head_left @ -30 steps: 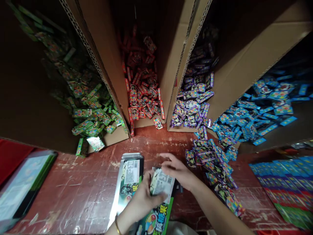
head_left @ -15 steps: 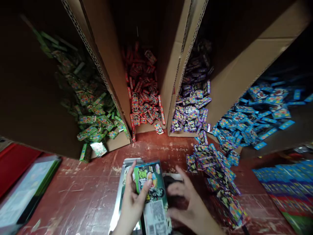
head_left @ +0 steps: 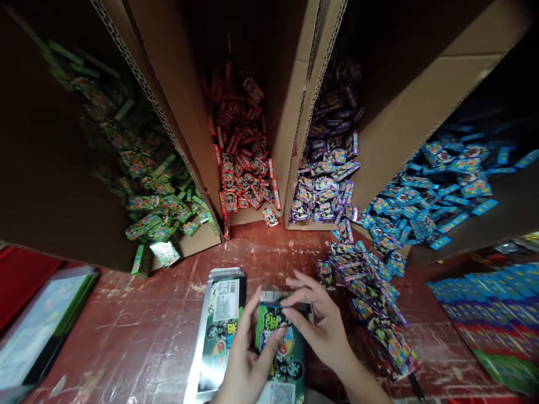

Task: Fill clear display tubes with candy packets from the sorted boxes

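My left hand (head_left: 256, 353) grips a dark green printed pouch (head_left: 290, 359) by its left side, thumb across its front. My right hand (head_left: 315, 314) is at the pouch's top edge, thumb and forefinger pinched together there. Left of the pouch lies a stack of similar pouches (head_left: 223, 348) with silvery edges, flat on the red table (head_left: 160, 314). Right of my right hand, purple and blue small packets (head_left: 349, 261) are spread on the table.
Upright cardboard boxes hold green packets (head_left: 164, 205), red packets (head_left: 248, 179), purple packets (head_left: 326, 185) and blue packets (head_left: 421, 207). Rows of blue, red and green packs (head_left: 492, 320) lie at the right. Flat green-edged sheets (head_left: 50, 325) lie at the left.
The held pouch has moved right and down, uncovering more of the stack. My right hand has come from beside the pouch to its top edge, its fingers closing. The view has shifted slightly.
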Demonstrator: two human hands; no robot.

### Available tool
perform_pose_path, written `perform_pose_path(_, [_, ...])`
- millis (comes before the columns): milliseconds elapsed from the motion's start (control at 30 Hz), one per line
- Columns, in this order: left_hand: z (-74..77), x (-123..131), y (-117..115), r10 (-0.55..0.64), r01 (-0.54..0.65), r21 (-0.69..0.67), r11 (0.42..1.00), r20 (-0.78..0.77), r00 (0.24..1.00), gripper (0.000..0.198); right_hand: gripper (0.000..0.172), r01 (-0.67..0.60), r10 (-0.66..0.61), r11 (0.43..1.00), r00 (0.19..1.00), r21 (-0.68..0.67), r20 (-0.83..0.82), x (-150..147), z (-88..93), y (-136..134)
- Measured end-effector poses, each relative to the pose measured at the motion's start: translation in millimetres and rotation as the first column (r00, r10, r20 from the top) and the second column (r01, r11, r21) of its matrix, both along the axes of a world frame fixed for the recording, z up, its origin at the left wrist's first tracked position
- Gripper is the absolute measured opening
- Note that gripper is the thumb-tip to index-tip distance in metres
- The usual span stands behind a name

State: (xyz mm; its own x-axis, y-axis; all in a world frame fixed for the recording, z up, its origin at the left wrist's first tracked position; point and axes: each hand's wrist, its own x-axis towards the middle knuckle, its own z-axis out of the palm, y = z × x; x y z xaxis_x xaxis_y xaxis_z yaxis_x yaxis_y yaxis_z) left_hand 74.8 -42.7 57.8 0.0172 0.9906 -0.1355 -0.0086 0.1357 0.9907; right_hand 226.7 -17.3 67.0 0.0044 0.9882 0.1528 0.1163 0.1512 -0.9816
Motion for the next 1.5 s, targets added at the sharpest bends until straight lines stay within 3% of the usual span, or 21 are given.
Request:
perform_pose_path(100, [1.1, -9.7, 7.1, -0.146, 0.146, -0.001, 0.989, -0.091, 0.985, 0.031, 0.052, -0.030, 0.029, 0.999, 0.999, 0.021, 0.029, 1.7, 0.5, -5.5])
perform_pose_path(233, [6.0, -13.9, 19.9, -0.158, 0.163, 0.046, 0.986, -0.098, 0.983, 0.010, 0.050, 0.175, -0.179, 0.981, 0.983, 0.079, 0.047, -2.1, -15.3, -20.4])
perform_pose_path(300, [7.8, -11.9, 24.2, -0.155, 0.158, 0.074, 0.985, -0.045, 0.987, 0.010, 0.045, 0.237, -0.239, 0.970, 0.970, 0.049, 0.044, -6.8, -24.7, -26.5])
perform_pose_path(400, [5.6, -7.6, 25.4, -0.159, 0.157, 0.054, 0.986, 0.055, 0.986, 0.010, 0.036, 0.224, -0.224, 0.974, 0.974, -0.028, 0.021, -14.3, -31.0, -29.2])
perform_pose_path(500, [1.6, -6.2, 24.1, -0.099, 0.093, 0.048, 0.994, 0.131, 0.986, 0.026, 0.036, 0.284, -0.282, 0.958, 0.957, 0.025, -0.064, -19.3, -28.5, -26.8])
perform_pose_path(567, [1.5, -7.4, 23.8, -0.109, 0.102, 0.064, 0.993, 0.110, 0.988, 0.023, 0.045, 0.337, -0.324, 0.939, 0.934, 0.068, -0.153, -20.9, -25.0, -25.4])
perform_pose_path(667, [5.9, -10.4, 24.0, -0.146, 0.141, 0.072, 0.987, 0.072, 0.987, 0.006, 0.051, 0.242, -0.240, 0.970, 0.953, -0.013, -0.183, -21.5, -19.3, -24.3])
perform_pose_path(833, [18.0, -12.2, 24.3, -0.095, 0.100, -0.032, 0.994, 0.116, 0.989, 0.012, 0.051, 0.131, -0.164, 0.981, 0.956, -0.145, -0.243, -18.3, -6.5, -15.1])
perform_pose_path(967, [22.7, -13.1, 30.0, -0.056, 0.075, -0.143, 0.987, 0.134, 0.989, 0.024, 0.048, -0.032, -0.083, 0.956, 0.924, -0.291, -0.373, -12.8, 4.6, -2.0])
perform_pose_path(1133, [14.7, -10.5, 30.5, -0.058, 0.073, -0.105, 0.992, 0.135, 0.989, 0.021, 0.049, -0.125, -0.066, 0.922, 0.881, -0.366, -0.469, -3.2, 7.6, 7.1])
perform_pose_path(1333, [3.4, -3.1, 23.2, -0.064, 0.064, 0.077, 0.995, -0.009, 0.998, 0.014, 0.047, -0.089, -0.061, 0.933, 0.916, -0.350, -0.397, 0.2, -1.7, 4.1])
perform_pose_path(1500, [5.2, -1.3, 26.3, -0.134, 0.128, 0.072, 0.989, 0.088, 0.987, 0.010, 0.032, 0.110, -0.115, 0.989, 0.992, -0.095, -0.051, -7.6, -11.3, -20.0])
